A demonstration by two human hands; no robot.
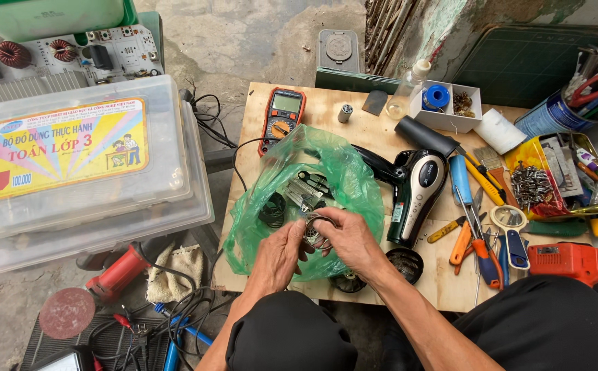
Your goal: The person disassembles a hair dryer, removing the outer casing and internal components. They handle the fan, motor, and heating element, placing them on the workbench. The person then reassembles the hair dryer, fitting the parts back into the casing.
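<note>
While it rests over the green plastic bag at the bench's front edge, the coiled wire part is pinched by both hands' fingers: left hand at eight o'clock, right hand at four. A black hair dryer lies at two o'clock.

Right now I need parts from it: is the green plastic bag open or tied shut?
Open. The green plastic bag lies spread on the board, its mouth gaping, small parts visible inside. Both hands hold a wire coil over it.
</note>
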